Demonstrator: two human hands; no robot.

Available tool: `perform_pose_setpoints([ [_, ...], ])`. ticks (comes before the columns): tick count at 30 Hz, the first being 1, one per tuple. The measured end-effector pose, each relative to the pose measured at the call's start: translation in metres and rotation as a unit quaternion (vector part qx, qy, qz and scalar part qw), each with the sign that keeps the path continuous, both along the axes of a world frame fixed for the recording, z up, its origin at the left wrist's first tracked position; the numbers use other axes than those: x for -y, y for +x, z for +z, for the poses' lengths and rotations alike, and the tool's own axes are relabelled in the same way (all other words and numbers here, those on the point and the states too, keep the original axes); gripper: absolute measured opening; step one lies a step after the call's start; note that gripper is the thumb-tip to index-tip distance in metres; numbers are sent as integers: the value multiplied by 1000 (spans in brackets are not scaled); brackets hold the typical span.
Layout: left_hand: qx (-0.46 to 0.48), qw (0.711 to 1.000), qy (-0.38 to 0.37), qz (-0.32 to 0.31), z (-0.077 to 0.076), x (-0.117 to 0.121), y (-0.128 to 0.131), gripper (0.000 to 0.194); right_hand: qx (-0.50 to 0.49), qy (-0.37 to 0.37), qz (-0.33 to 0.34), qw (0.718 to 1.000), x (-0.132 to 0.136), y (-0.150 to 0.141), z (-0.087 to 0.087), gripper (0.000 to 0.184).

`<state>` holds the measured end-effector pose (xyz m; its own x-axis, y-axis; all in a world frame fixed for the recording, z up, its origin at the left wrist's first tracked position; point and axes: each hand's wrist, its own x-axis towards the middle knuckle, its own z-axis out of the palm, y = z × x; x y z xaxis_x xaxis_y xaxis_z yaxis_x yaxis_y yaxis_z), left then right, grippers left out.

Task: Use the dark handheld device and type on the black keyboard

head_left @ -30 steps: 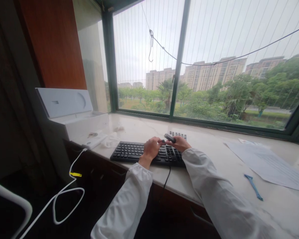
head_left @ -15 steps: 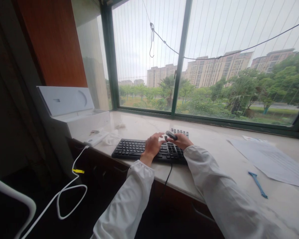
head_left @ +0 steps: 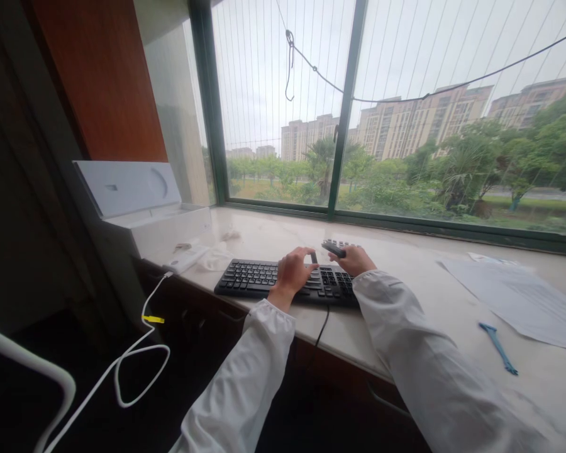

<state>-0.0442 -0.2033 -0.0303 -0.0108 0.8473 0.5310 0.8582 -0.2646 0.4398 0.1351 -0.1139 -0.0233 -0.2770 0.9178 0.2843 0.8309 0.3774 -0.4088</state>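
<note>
A black keyboard [head_left: 259, 279] lies on the pale stone window ledge [head_left: 405, 314], its cable dropping over the front edge. My left hand [head_left: 295, 272] rests over the keys right of the middle, its fingers bent and pinching a small dark piece I cannot name. My right hand [head_left: 356, 259] hovers at the keyboard's far right end, closed on a small dark flat object [head_left: 334, 248], perhaps a long keycap. Both arms wear white sleeves.
An open white box [head_left: 141, 207] stands at the ledge's left end, with a white charger [head_left: 183, 258] and cable [head_left: 132, 358] hanging down. Papers [head_left: 514, 296] and a blue strip-like tool [head_left: 497, 346] lie at the right. A white chair rail [head_left: 23, 365] is at lower left.
The view has drifted slightly down and left. My right hand has carried the dark object a little right and farther back; my left hand's fingers have curled over the keys.
</note>
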Motion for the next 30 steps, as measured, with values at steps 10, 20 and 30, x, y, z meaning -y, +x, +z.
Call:
perform_pose_setpoints([
  [10, -5, 999, 18, 43, -4, -6, -1, 35, 127, -11, -241, 962, -1, 33, 5, 35],
  [20, -106, 993, -55, -7, 14, -59, 4, 32, 129, -61, -269, 952, -1, 39, 1, 31],
  [30, -202, 963, -177, -27, 12, -156, 36, 34, 156, -87, -271, 946, 2, 34, 4, 27],
])
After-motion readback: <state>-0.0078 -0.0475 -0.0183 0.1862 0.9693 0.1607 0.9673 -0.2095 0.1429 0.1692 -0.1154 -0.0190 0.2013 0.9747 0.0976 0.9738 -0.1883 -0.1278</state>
